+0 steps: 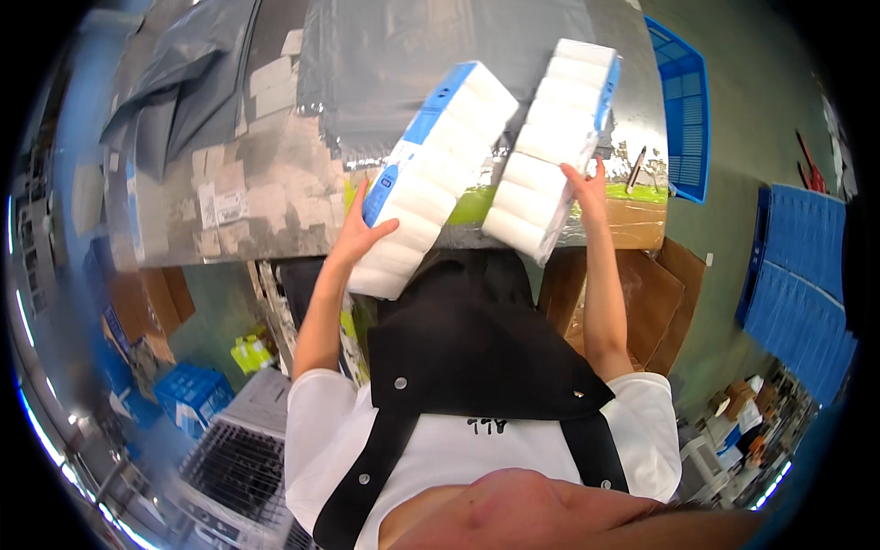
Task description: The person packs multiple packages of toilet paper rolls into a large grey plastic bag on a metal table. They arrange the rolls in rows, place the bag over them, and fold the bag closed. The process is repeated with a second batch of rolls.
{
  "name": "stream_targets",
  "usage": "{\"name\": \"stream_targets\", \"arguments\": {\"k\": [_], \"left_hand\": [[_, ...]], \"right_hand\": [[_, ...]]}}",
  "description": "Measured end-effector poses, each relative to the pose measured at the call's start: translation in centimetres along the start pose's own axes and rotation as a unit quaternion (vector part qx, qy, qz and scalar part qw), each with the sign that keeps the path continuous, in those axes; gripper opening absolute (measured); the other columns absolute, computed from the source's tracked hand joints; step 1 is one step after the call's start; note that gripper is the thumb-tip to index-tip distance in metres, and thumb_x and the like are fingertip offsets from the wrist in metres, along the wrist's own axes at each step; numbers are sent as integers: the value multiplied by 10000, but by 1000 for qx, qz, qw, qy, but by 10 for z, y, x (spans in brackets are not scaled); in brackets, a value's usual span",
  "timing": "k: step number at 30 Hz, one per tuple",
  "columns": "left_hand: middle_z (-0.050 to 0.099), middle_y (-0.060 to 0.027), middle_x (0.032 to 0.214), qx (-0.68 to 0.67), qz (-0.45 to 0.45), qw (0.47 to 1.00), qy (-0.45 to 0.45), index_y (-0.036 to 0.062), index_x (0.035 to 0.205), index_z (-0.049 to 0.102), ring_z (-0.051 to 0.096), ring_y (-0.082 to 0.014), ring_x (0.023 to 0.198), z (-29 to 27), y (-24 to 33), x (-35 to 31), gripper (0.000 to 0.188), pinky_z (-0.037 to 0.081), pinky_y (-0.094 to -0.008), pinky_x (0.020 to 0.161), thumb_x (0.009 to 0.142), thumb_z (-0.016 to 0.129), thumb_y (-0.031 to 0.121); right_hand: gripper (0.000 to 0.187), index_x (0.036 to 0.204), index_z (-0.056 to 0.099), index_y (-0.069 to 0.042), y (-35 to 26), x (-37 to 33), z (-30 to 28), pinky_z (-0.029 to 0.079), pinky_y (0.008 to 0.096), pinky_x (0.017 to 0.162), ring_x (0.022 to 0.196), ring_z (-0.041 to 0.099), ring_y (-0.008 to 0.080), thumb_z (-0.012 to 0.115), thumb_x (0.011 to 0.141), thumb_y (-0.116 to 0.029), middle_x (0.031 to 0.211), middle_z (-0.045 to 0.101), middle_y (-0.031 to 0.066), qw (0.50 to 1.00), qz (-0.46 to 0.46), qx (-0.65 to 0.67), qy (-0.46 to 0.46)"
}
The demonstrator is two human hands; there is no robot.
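Two long clear-wrapped packs of white paper rolls are in my hands over the front of the table. The left pack of paper rolls (440,165) has a blue printed side and slants up to the right, its near end past the table edge. My left hand (362,236) grips its lower left side, thumb over the top. My right hand (587,188) holds the right pack of paper rolls (545,137) by its right side, near the lower half. That pack also tilts, with a small blue patch at its upper right. The packs' undersides are hidden.
Grey plastic bags (394,55) lie on the metal table (284,165); a crumpled grey bag (183,87) is at the far left. A pen (636,170) lies at the right corner. Beyond it stands a blue crate (686,119). Cardboard boxes (642,302) sit under the table.
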State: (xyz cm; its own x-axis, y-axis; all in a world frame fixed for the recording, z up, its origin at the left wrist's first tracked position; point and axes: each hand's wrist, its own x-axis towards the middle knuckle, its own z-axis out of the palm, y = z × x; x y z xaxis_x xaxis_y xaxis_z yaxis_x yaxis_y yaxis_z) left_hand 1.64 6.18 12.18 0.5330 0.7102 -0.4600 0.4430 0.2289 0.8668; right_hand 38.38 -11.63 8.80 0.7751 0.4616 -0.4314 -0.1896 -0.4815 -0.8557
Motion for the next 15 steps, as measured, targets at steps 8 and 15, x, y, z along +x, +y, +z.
{"name": "stream_targets", "arguments": {"k": [8, 15], "left_hand": [[447, -277, 1176, 153, 149, 971, 104, -27, 1371, 162, 473, -394, 1063, 103, 4, 20, 901, 376, -441, 900, 733, 686, 332], [631, -124, 988, -46, 23, 997, 58, -29, 1192, 475, 584, -179, 915, 57, 11, 79, 392, 432, -287, 825, 924, 446, 256]], "right_hand": [[951, 1373, 160, 6, -62, -71, 67, 470, 352, 718, 793, 610, 285, 700, 698, -390, 924, 608, 196, 959, -81, -269, -31], [888, 1366, 139, 40, -31, -4, 60, 382, 391, 914, 1102, 480, 403, 577, 792, -477, 1196, 456, 317, 981, -107, -164, -10]]}}
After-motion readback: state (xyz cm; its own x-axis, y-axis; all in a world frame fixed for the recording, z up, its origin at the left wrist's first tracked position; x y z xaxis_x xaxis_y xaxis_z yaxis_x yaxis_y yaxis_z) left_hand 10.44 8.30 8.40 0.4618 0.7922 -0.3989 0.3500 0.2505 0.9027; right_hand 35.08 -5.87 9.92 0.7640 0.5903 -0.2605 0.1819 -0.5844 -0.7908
